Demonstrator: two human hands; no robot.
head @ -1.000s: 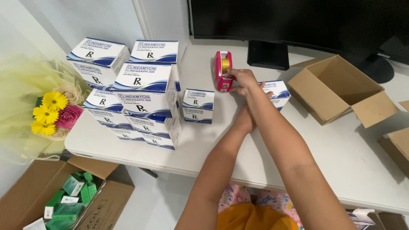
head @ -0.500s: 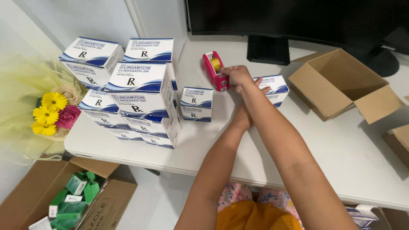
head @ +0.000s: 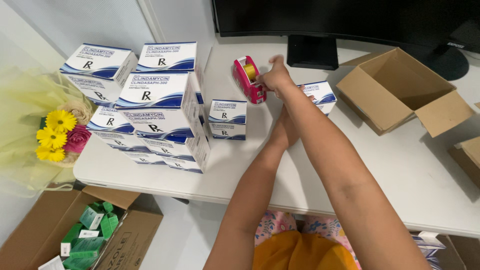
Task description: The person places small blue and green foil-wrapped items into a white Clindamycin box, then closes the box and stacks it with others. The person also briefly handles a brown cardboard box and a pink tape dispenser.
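My right hand (head: 276,77) reaches across the white table (head: 250,170) and grips a pink tape dispenser (head: 247,79), which is tilted on its side. My left hand (head: 286,131) passes under my right forearm and holds the near side of a small white-and-blue carton (head: 322,92); its fingers are mostly hidden by the forearm. A second small carton of the same kind (head: 227,119) stands just left of my arms.
A stack of larger white-and-blue cartons (head: 160,110) fills the table's left part. An open brown cardboard box (head: 400,92) lies at right, a monitor stand (head: 313,51) behind. Flowers (head: 57,135) sit at left. A floor box holds green packs (head: 87,232).
My right hand has carried the tape dispenser a little to the left and tipped it over. My left hand has stayed by the small carton.
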